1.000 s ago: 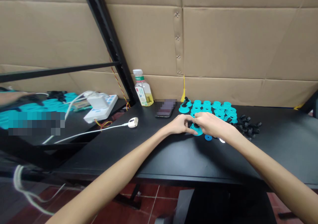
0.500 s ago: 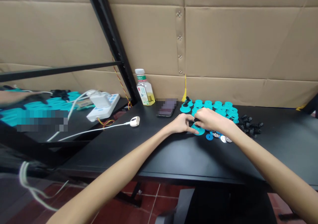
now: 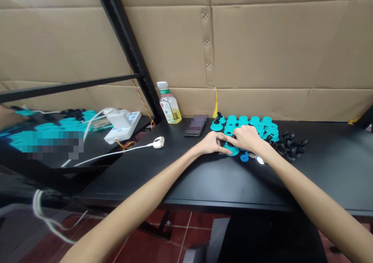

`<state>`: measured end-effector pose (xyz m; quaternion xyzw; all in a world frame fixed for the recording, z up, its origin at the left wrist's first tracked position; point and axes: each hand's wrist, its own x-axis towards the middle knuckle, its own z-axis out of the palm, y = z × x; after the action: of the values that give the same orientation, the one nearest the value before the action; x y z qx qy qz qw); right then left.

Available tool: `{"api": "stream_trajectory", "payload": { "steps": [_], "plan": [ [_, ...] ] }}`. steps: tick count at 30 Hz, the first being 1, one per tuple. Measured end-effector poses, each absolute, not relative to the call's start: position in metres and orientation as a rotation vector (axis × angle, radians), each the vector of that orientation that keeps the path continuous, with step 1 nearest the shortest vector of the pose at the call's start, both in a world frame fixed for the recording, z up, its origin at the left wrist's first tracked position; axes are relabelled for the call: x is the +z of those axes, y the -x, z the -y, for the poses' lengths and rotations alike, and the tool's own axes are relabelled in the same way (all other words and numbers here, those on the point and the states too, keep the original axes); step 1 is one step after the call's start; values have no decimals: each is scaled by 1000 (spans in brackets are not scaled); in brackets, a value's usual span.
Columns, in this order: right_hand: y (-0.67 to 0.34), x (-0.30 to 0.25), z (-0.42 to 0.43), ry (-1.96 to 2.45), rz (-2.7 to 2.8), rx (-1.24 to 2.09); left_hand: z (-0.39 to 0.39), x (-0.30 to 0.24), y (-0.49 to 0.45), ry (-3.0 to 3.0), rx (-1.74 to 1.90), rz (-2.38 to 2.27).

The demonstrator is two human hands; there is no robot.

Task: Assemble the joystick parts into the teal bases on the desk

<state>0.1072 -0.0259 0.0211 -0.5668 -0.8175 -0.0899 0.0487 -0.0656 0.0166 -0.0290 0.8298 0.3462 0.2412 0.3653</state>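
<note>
Both my hands meet over a turquoise plastic disc (image 3: 232,151) at the front of the black table (image 3: 204,181). My left hand (image 3: 210,143) holds its rim with the fingertips. My right hand (image 3: 246,137) pinches at its middle and hides the centre. Behind them lie several turquoise discs (image 3: 253,126), and one turquoise disc (image 3: 216,126) carries a black part. A pile of small black rubber parts (image 3: 290,147) sits to the right. A blue washer (image 3: 244,158) and silver discs (image 3: 260,160) lie just under my right wrist.
A phone (image 3: 194,126) with a blurred patch, a plastic bottle (image 3: 169,104) and a white cable plug (image 3: 159,142) stand left of my hands. A cardboard wall rises behind. A black shelf post (image 3: 131,53) and a power strip (image 3: 122,127) are further left, where another person's arm (image 3: 7,117) shows.
My hands stay on the same turquoise disc with only small finger shifts. My right wrist now covers more of the silver discs, and the whole view has shifted slightly.
</note>
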Motion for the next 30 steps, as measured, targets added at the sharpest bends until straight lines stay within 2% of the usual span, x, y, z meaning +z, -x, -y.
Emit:
{"api": "stream_trajectory", "payload": {
  "steps": [7,14,30],
  "plan": [
    [-118,28,36,1776,2432,-168,-13,-23,62,-2102,590,-927],
    [-129,33,44,1558,2470,-54,-20,-28,64,-2119,588,-901],
    [-122,17,32,1473,2375,-104,-17,-28,62,-2181,620,-917]
  ]
}}
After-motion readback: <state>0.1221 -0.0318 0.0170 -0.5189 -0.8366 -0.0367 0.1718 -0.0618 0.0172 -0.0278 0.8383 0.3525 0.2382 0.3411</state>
